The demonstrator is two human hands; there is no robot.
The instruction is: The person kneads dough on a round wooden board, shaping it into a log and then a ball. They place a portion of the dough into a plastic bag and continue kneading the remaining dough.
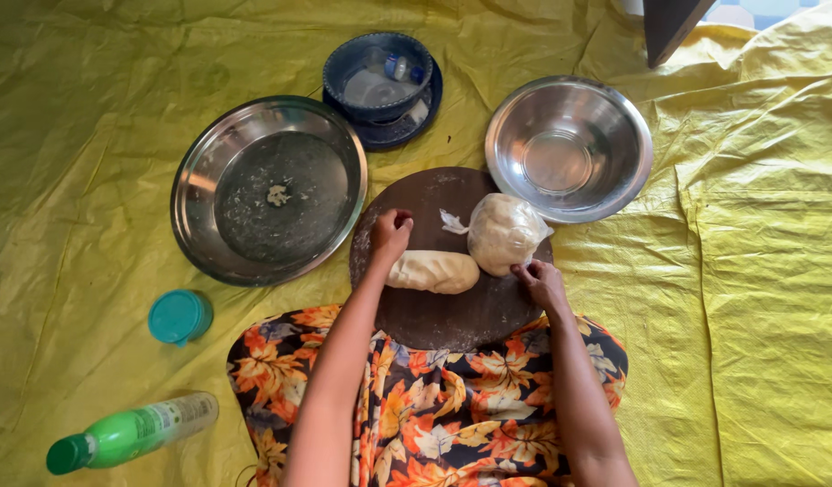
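On the round board (pixel 434 316), hemmed by a steel plate (pixel 208 234) at its upper left and a bowl (pixel 614 180) at its upper right, the left hand (pixel 391 233) curls loosely against the dough log (pixel 434 271) mid-board, while the right hand (pixel 540 281) pinches the bagged dough (pixel 504 233) near the board's right edge.

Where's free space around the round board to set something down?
Bare yellow sheet right of the steel bowl; also far left, beyond the steel plate and above the teal lid. Crowded: the board holds the dough log, bagged dough and both hands.
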